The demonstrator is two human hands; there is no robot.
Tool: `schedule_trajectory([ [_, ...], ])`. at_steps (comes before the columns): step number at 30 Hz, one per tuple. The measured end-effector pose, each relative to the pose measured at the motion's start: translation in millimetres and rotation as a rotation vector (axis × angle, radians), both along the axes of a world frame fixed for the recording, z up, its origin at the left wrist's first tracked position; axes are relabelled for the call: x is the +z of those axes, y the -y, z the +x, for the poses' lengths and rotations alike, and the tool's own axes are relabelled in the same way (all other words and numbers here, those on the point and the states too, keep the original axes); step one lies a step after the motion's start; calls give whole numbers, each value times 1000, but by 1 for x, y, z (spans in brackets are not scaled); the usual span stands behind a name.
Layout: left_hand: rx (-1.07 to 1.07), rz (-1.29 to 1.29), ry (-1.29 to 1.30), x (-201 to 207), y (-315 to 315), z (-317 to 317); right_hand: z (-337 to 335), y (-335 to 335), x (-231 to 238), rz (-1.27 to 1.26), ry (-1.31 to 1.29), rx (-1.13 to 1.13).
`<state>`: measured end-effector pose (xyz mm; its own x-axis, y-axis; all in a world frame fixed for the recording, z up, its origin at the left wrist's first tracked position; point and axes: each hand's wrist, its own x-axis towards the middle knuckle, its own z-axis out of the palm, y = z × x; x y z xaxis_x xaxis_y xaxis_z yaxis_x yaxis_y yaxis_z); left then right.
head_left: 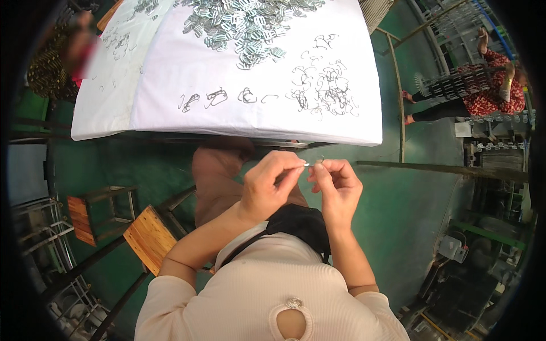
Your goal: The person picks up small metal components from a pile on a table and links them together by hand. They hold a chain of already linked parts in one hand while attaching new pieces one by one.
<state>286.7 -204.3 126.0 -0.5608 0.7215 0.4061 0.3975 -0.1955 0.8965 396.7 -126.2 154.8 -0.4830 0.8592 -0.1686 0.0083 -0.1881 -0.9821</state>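
Observation:
Both my hands are held close together in front of my waist, just off the near edge of the white-covered table [244, 122]. My left hand [266, 184] pinches a small shiny metal piece [307, 165] between thumb and forefinger. Beside it, my right hand [339, 193] is closed on a thin wire hook [322, 158], whose tip shows above the fingers. Whether the two parts touch is too small to tell. On the table lie a heap of flat silvery buckles [233, 31], a loose pile of bent wire hooks [330, 91] and several small hook clusters [216, 97].
Wooden-topped stools [150, 240] stand at my left on the green floor [392, 210]. A person [51, 71] is at the table's far left. Another person in a red patterned top [493, 105] stands at the right among hanging metal parts. A dark bar [438, 169] juts in there.

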Motion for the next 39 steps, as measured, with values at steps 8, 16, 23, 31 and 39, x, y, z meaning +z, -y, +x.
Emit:
schedule_trajectory([
  [8, -68, 50, -129, -24, -19, -34, 3, -3, -17, 283, -41, -31],
  [16, 281, -290, -363, -99, -107, -209, 0, -16, -18, 364, -50, -44],
  [23, 225, -592, -672, -105, -149, -246, -1, -27, -22, 469, 47, 34],
  [31, 190, -557, -372, -104, -149, -247, -12, -28, -21, 541, 23, 44],
  [39, 259, -556, -712, -104, -138, -227, -9, -18, -21, 529, 51, 0],
])
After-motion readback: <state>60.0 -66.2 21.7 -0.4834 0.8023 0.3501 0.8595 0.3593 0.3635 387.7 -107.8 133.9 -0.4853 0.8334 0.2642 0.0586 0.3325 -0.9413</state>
